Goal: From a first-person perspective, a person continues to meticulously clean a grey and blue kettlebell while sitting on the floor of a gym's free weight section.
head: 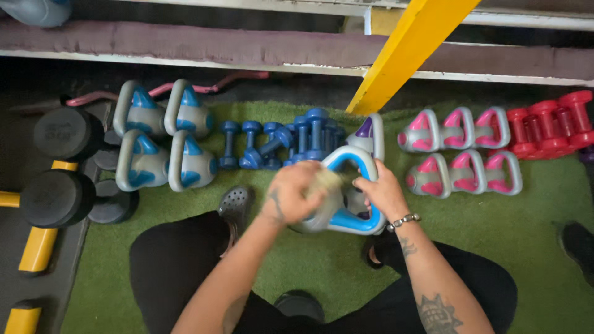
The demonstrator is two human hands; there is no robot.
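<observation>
Knees: black trousers [179, 260], crouched over green turf [526, 247].
Left hand [296, 193]: closed around pale cloth [326, 180], pressed on kettlebell.
Right hand [382, 190]: grips grey-blue kettlebell [352, 213] handle.
Kettlebell position: on turf, before blue dumbbells [291, 143].

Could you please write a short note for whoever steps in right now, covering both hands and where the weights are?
Left hand: pressing a pale, blurred cloth against the grey-and-blue kettlebell.
Right hand: gripping that kettlebell's side, steadying it on the green turf.
Around it: blue-grey kettlebells to the left, blue dumbbells behind, pink-grey kettlebells and red dumbbells to the right.
Done or left: cannot tell which weights have been wiped.
</observation>
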